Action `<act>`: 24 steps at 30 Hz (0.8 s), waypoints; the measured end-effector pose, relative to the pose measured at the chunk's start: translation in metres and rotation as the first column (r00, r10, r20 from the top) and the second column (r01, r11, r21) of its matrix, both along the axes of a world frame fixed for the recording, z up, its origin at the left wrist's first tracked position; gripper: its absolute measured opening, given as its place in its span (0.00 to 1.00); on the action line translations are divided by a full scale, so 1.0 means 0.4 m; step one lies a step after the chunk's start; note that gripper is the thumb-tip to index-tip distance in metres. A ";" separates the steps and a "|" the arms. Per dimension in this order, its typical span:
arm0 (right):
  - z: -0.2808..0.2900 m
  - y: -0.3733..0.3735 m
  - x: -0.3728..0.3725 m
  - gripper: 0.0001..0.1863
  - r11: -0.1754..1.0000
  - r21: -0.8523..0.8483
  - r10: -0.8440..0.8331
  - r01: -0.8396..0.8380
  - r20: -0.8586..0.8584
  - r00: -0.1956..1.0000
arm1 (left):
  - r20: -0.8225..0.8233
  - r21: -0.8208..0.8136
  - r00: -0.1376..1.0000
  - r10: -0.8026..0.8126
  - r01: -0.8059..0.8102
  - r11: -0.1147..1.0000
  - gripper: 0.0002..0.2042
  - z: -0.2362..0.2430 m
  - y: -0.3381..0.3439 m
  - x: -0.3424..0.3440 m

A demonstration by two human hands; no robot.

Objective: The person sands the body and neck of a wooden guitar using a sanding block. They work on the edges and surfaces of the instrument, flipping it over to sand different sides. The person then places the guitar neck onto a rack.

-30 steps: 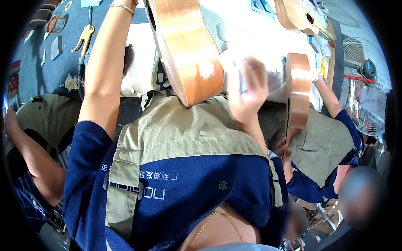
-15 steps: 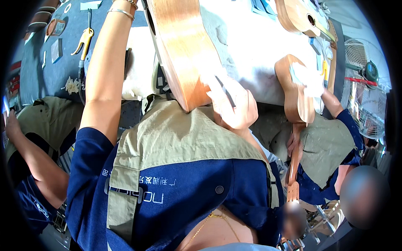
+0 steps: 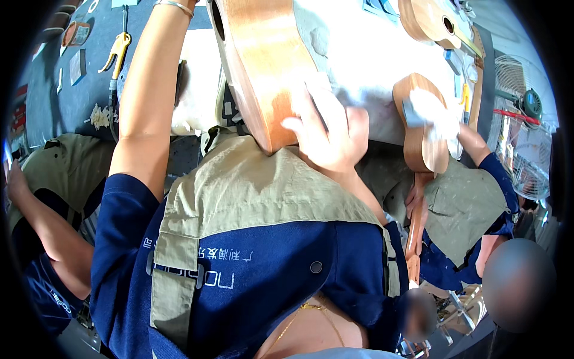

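Observation:
A pale wooden ukulele body [image 3: 263, 66] stands on edge before me, its lower end against my apron. Part of a dark sound hole shows on its left face. My right hand [image 3: 335, 134] is at the right side of its lower end, thumb stretched toward the wood and fingers bent. A thin dark strip shows between the fingers; glare hides what it is. My left forearm [image 3: 149, 84] reaches up along the instrument's left, and the hand lies past the top edge of the picture.
A yellow air gun [image 3: 119, 51], a grey block [image 3: 77, 67] and shavings [image 3: 100, 116] lie on the dark tabletop at left. At right a co-worker holds another ukulele [image 3: 412, 90] and a grey pad [image 3: 411, 112]. A third instrument [image 3: 421, 21] lies farther back. Another person sits at left.
My right hand has shifted slightly up along the wood, its thumb now stretched out. The ukulele has moved little. The co-worker's hand with the pad has moved left over the other instrument.

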State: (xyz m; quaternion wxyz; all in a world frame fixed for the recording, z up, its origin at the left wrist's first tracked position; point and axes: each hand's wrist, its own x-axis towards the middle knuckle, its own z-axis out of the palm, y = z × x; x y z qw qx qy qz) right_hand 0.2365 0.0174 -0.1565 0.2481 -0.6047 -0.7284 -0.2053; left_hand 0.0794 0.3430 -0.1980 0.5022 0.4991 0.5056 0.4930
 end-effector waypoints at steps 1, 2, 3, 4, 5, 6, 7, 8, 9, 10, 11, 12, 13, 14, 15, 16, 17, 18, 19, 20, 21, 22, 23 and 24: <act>-0.005 0.005 -0.006 0.19 1.000 0.018 -0.015 0.015 0.003 1.000 | -0.059 0.017 0.998 -0.010 0.011 1.000 0.01 0.006 -0.004 0.005; -0.005 -0.007 -0.001 0.20 1.000 0.012 0.006 -0.006 -0.007 1.000 | -0.042 0.014 0.999 0.022 -0.022 1.000 0.01 0.006 -0.011 0.009; -0.008 -0.027 0.010 0.20 1.000 0.009 0.029 -0.029 -0.015 0.999 | -0.022 0.012 0.998 0.057 -0.057 0.998 0.02 0.006 -0.013 0.013; -0.011 -0.040 0.017 0.20 0.999 0.006 0.052 -0.052 -0.022 0.998 | -0.002 0.009 0.996 0.092 -0.092 0.996 0.02 0.008 -0.013 0.013; -0.009 -0.045 0.012 0.20 0.999 -0.008 0.052 -0.053 -0.053 0.997 | -0.002 -0.015 0.997 0.075 -0.075 0.997 0.02 0.009 -0.014 0.015; -0.003 -0.035 0.011 0.20 0.998 -0.031 0.049 -0.050 -0.054 0.997 | -0.001 -0.039 0.998 0.057 -0.057 0.998 0.02 0.011 -0.013 0.015; 0.006 -0.010 0.012 0.20 0.997 -0.054 0.044 -0.047 -0.055 0.997 | 0.000 -0.063 0.999 0.040 -0.040 0.997 0.02 0.013 -0.012 0.016; 0.010 0.011 0.009 0.20 0.996 -0.075 0.044 -0.049 -0.061 0.997 | -0.016 -0.079 0.999 0.036 -0.037 0.996 0.02 0.011 -0.006 0.010; 0.005 0.022 0.008 0.21 0.997 -0.041 0.058 -0.061 -0.082 0.995 | -0.033 -0.095 0.999 0.031 -0.034 0.995 0.02 0.008 0.004 0.005; 0.003 0.002 0.010 0.21 0.995 -0.053 0.081 -0.087 -0.105 0.991 | -0.050 -0.110 0.998 0.027 -0.032 0.993 0.02 0.004 0.008 0.000; 0.001 -0.024 0.015 0.21 0.992 -0.059 0.103 -0.111 -0.121 0.987 | -0.001 -0.073 0.999 0.047 -0.047 0.996 0.02 0.003 0.008 0.003; -0.001 -0.037 0.017 0.21 0.989 -0.064 0.124 -0.134 -0.138 0.983 | 0.049 -0.037 0.997 0.064 -0.062 0.997 0.01 -0.004 0.002 0.010; -0.008 -0.029 0.012 0.23 0.992 -0.035 0.111 -0.119 -0.167 0.980 | 0.099 0.000 0.992 0.079 -0.079 0.997 0.01 -0.004 0.002 0.015; -0.004 -0.010 0.013 0.23 0.992 -0.047 0.107 -0.119 -0.209 0.972 | 0.047 -0.014 0.998 0.042 -0.041 0.999 0.01 0.003 0.001 0.013; 0.006 0.021 0.018 0.22 0.991 -0.063 0.095 -0.114 -0.252 0.963 | -0.005 -0.033 1.000 -0.003 0.002 0.999 0.01 0.012 -0.003 0.013; 0.008 0.063 0.027 0.22 0.989 -0.087 0.094 -0.123 -0.286 0.954 | -0.048 -0.062 0.998 -0.034 0.031 0.998 0.01 0.011 -0.002 0.004; -0.003 0.098 0.054 0.23 0.992 -0.040 0.096 -0.116 -0.344 0.934 | -0.047 -0.036 0.999 -0.022 0.020 0.999 0.01 0.008 0.001 0.000; 0.001 0.090 0.067 0.23 0.993 -0.019 0.101 -0.118 -0.392 0.914 | -0.046 -0.010 0.999 -0.009 0.008 1.000 0.02 -0.001 0.001 -0.005; 0.007 0.071 0.075 0.23 0.993 0.001 0.109 -0.121 -0.439 0.892 | -0.044 0.015 0.999 0.006 -0.005 1.000 0.03 -0.008 0.002 -0.010; 0.016 0.052 0.076 0.22 0.993 0.015 0.107 -0.115 -0.486 0.867 | -0.008 0.010 1.000 0.000 0.000 1.000 0.05 -0.007 0.004 -0.012; 0.022 0.026 0.064 0.22 0.975 -0.012 0.191 -0.223 -0.474 0.859 | 0.025 0.003 1.000 -0.007 0.007 1.000 0.06 -0.003 -0.005 -0.014; 0.009 0.002 0.058 0.21 0.953 -0.012 0.277 -0.301 -0.360 0.891 | 0.059 -0.004 0.998 -0.014 0.014 1.000 0.07 0.001 -0.012 -0.014; -0.012 -0.013 0.039 0.21 0.954 -0.016 0.282 -0.301 -0.307 0.909 | 0.075 0.008 0.997 -0.011 0.011 1.000 0.08 0.005 -0.020 -0.015; -0.024 -0.020 0.025 0.20 0.954 -0.020 0.285 -0.300 -0.252 0.925 | 0.068 -0.001 0.998 -0.007 0.007 1.000 0.08 0.001 -0.015 -0.017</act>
